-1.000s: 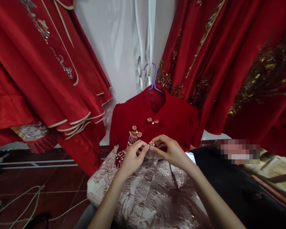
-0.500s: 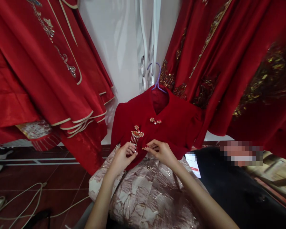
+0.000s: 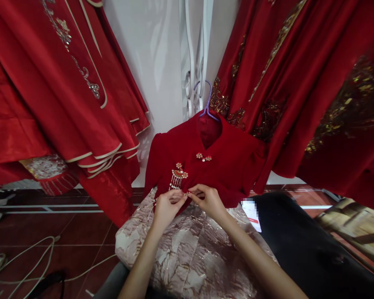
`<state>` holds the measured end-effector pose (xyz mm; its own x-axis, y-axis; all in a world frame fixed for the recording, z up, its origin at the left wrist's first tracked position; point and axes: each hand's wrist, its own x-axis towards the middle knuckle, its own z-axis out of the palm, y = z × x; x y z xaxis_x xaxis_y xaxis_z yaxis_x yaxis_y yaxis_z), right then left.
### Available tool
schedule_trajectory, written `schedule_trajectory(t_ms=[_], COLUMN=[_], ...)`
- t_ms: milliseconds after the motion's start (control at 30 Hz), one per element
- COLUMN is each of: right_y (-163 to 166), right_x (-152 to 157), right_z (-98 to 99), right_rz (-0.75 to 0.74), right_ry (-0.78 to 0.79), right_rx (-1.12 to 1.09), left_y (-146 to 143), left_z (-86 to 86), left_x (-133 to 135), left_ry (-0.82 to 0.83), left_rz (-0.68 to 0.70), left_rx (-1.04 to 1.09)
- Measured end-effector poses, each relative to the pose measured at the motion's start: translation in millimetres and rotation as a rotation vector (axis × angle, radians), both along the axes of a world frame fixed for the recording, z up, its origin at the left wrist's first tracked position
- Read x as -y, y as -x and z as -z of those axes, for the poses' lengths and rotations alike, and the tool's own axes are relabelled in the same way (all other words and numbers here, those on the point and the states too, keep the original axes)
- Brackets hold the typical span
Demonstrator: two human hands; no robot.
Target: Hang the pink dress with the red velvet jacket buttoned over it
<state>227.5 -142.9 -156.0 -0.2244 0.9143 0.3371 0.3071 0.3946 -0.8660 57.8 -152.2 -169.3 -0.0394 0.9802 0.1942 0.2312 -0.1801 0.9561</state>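
Note:
A small red jacket point(image 3: 230, 166) hangs on a purple hanger point(image 3: 208, 104) over a pale pink brocade skirt point(image 3: 193, 253). A pearl clasp point(image 3: 203, 157) closes its collar, and a tasselled gold brooch point(image 3: 177, 176) sits on its left front. My left hand point(image 3: 166, 207) and my right hand point(image 3: 208, 201) meet at the jacket's lower front, just under the brooch. Both pinch the red cloth around a small pearl fastener point(image 3: 187, 193), which their fingertips mostly hide.
Red embroidered gowns hang at left point(image 3: 50, 104) and right point(image 3: 314, 95), close on both sides. A white wall with a curled metal rack point(image 3: 193, 62) stands behind. Pale cables point(image 3: 34, 257) lie on the red tile floor. Black cloth point(image 3: 305, 249) and a paper tag point(image 3: 252, 211) lie at right.
Both hands have slid left along the jacket's lower front and drawn closer together. The fastener that showed between the fingers is now nearly covered. The view has shifted slightly.

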Motion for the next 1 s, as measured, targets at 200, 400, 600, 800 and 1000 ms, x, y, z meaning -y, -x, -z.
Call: schedule_trajectory(t_ms=[200, 400, 600, 800, 1000], right_y=[2.4, 6.2, 8.2, 8.2, -2.5], right_x=[0.5, 1.4, 3.5, 1.6, 1.5], right_z=[4.0, 9.1, 11.4, 14.1, -1.8], right_rz=[0.031, 0.099, 0.111, 0.083, 0.134], right_ry=[-0.036, -0.04, -0.094, -0.054, -0.048], right_rx=[0.005, -0.003, 0.016, 0.011, 0.204], left_y=[-0.9, -1.1, 0.7, -0.7, 11.1], left_z=[4.3, 0.4, -1.9, 4.0, 3.7], left_x=[-1.3, 1.0, 2.9, 0.4, -4.1], left_ry=[-0.02, -0.018, -0.037, -0.025, -0.104], left_rz=[-0.035, -0.04, 0.012, -0.018, -0.079], left_rx=[-0.003, -0.038, -0.068, -0.027, -0.142])
